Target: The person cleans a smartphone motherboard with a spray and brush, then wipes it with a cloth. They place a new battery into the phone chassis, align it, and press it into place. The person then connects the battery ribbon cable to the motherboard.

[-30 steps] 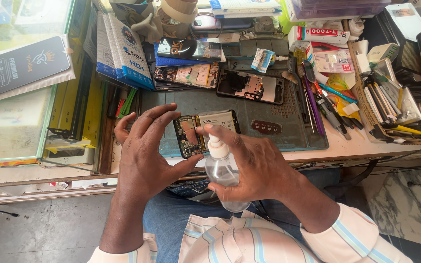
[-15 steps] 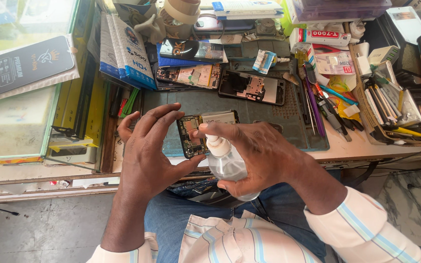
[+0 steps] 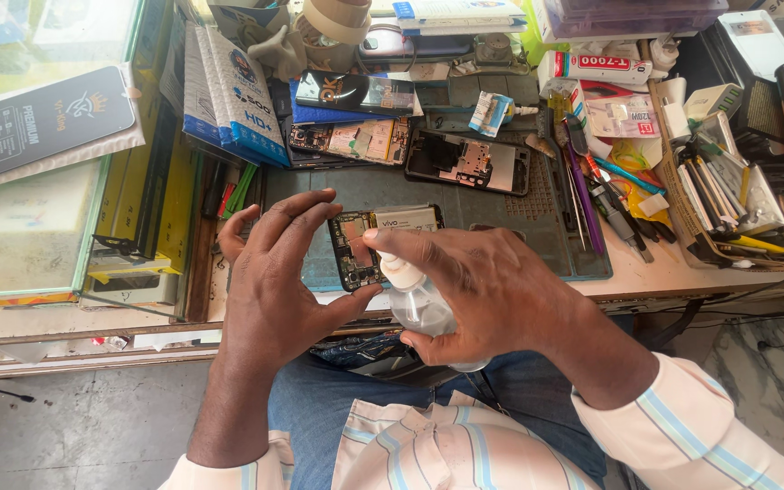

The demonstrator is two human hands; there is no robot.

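Beyond the hands a grey mat (image 3: 510,213) covers the worktop (image 3: 628,281), and at its far edge lie an opened phone (image 3: 469,161) and, left of it, a bare circuit frame (image 3: 347,139). Further off, past the fingers, stand tape rolls (image 3: 338,18), a glue tube (image 3: 592,65) and a stack of books (image 3: 451,11), while blue boxes (image 3: 233,91) lean up and to the left of the hands. Right of the hands tweezers (image 3: 583,181) lie along the mat's edge beside a tray of pens (image 3: 728,195), and far left sits a glass case (image 3: 29,227).
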